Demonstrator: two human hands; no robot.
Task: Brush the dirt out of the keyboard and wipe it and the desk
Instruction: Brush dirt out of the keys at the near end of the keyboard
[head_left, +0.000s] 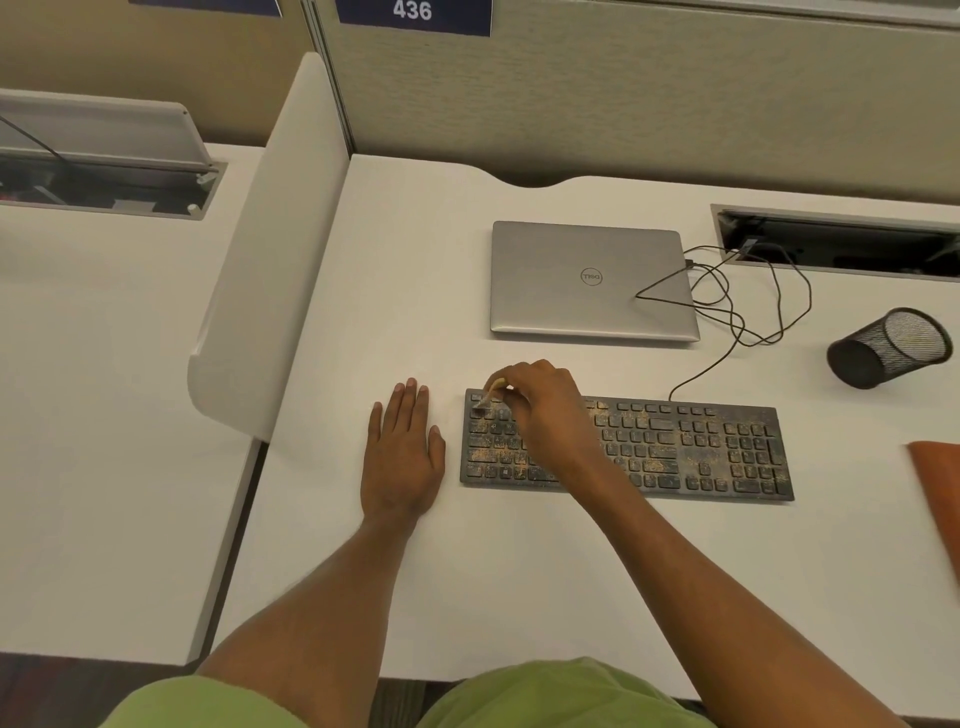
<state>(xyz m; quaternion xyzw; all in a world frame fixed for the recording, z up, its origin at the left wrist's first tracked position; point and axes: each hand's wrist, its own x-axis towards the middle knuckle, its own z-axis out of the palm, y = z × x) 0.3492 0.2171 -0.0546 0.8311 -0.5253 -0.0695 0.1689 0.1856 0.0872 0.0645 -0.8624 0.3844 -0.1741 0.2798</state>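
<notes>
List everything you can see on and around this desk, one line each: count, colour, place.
desk: one, white, centre
keyboard: one, black with orange-brown dirt, front of desk
brush: one, tan handle, held over the keyboard's top left corner
laptop: one, silver, closed, behind the keyboard
cables: black, count unclear, right of the laptop
cable hatch: one, grey-rimmed, back right
mesh cup: one, black, on its side, right
cloth: one, orange, right edge
divider: one, white, left
number sign: one, blue, top
left hand: flat on desk, left of keyboard
right hand: grips the brush
</notes>
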